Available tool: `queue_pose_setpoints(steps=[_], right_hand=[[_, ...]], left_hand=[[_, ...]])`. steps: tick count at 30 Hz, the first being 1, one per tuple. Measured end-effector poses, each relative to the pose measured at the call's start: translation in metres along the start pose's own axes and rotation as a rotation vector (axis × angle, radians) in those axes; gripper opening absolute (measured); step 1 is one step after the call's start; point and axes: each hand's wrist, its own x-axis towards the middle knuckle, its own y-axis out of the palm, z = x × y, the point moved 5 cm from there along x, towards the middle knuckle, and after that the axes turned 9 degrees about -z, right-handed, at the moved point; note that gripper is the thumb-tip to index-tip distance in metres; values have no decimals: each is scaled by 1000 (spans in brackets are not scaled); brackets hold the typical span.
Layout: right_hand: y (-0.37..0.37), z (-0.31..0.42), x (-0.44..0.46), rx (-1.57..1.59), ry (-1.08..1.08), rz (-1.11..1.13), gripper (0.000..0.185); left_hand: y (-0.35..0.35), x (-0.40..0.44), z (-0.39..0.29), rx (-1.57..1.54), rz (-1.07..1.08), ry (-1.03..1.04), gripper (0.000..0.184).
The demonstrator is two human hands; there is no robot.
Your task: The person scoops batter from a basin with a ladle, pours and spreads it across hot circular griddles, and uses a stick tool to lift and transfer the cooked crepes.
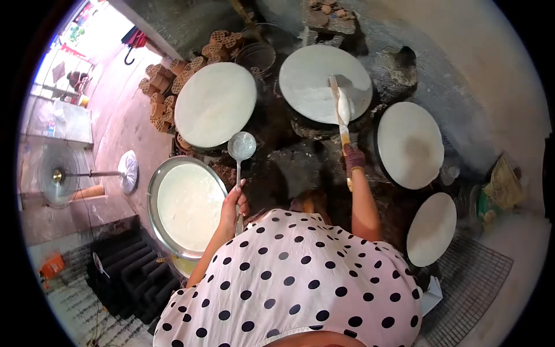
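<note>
Closed around the slim handle of a grey metal ladle point(241, 146), the left hand's grip point(234, 202) is bare; the ladle's round bowl, smeared with white, points away from the body. The right hand's grip point(354, 158), in a purplish-brown covering, is wrapped around a long, flat wooden stick point(334, 89) with a yellow band partway along it. A soft, glossy white mass point(344, 107) hangs along the stick, above a broad, flat, round white surface with a dark rim point(306, 78). Similar smooth white discs stand at the left point(215, 104) and right point(410, 146), and a smaller white disc point(431, 229) lies nearer the body. Just beside the ladle sits a wide, shiny metal basin point(153, 199) of smooth, creamy white liquid point(191, 199). Brown cylindrical blocks pierced with holes point(165, 110) are heaped behind; black, ridged cylinders point(130, 272) are stacked at lower left. Near them, an orange item point(52, 266) is too small for any lettering to be read. Black dots pattern the pale fabric garment point(289, 280).
</note>
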Motion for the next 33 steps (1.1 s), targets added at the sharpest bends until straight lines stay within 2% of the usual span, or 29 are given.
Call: queue_pose_setpoints(steps=[2,4,5,6,8,9,11,12,13,14,15,16,19,22,24,25,26,28,32,33], right_hand=[[-38,56,-17,-268,-89,-85,49],[-45,112,-41,-83,20,-94,49],[-34,109,-12,-108,-188,-117,43],[-17,109,-7,35,-25,9,41],[3,131,-64,-18,-194,108,38],[11,104,-60,-255,-296,124,38],[17,30,-30,-489,-397,132,38],[-2,10,-13,-540,-706,35,39],[-16,36,-29,-584,-1015,-63,40],[-32,35,-13,-204,-404,169,37],[-59,65,-31,200,206,100,35],[-57,53,31,18,-122,-50,33],[-37,113,95,-16,-55,-133,30],[-25,187,26,311,171,94,26],[-29,200,3,-74,-431,33,38],[-34,178,-10,-14,-568,-185,47],[-40,162,-17,19,-711,-313,46],[-38,112,-19,-107,-283,-428,45],[7,122,-2,-154,-282,-336,43],[21,119,17,-186,-356,-120,46]], left_hand=[[12,10,2,-24,29,-12,30],[27,17,4,-11,55,-4,30],[35,20,5,-1,75,3,30],[43,22,6,13,76,-3,30],[58,25,8,41,76,-17,30],[67,25,8,37,96,-31,31],[75,26,9,31,106,-25,31],[80,27,8,15,115,-15,32],[86,27,7,12,132,-5,33],[84,27,9,22,126,-11,33],[83,31,10,37,121,-7,33],[90,38,9,50,133,4,33],[105,42,12,20,146,-31,33],[110,38,7,21,180,-22,33],[113,39,5,45,211,14,33],[115,35,3,53,175,28,32],[116,35,1,45,176,36,32],[111,32,1,9,152,8,32],[103,38,4,81,122,-29,33],[103,39,4,88,122,-37,33]])
